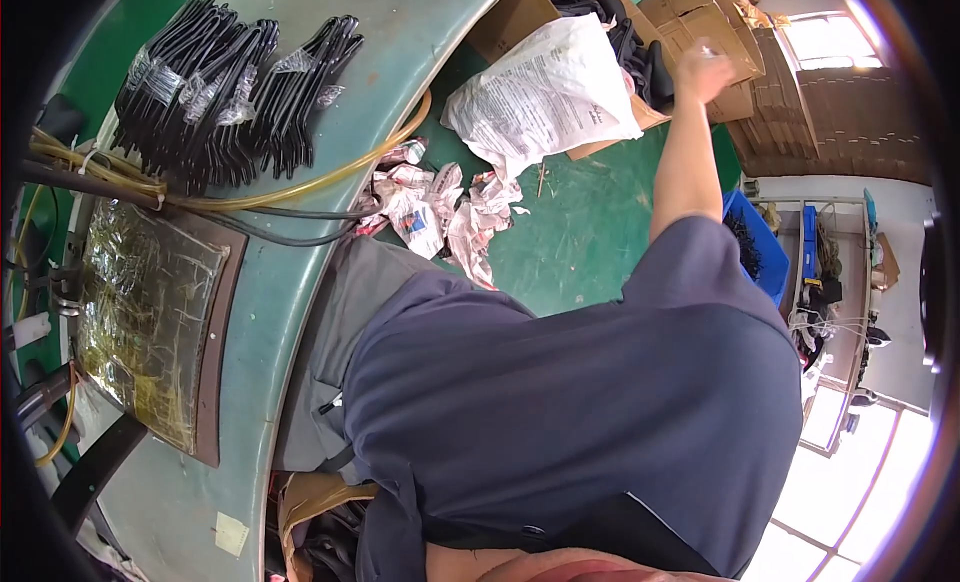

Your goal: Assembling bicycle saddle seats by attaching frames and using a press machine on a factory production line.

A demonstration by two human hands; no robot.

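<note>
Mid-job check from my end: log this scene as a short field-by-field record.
Right hand: outstretched toward cardboard cartons; contact and grip unclear
Left hand: not visible
Bench: bundled bent black rods, yellow hose
Floor: green, with crumpled printed wrapping
Beside cartons: white sack
Right side: blue bin

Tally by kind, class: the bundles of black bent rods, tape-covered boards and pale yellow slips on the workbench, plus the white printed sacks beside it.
Bundles of black bent rods: 3, as far as their overlap shows
Tape-covered board: 1
Pale yellow slip: 1
White printed sack: 1
Total: 6
</note>
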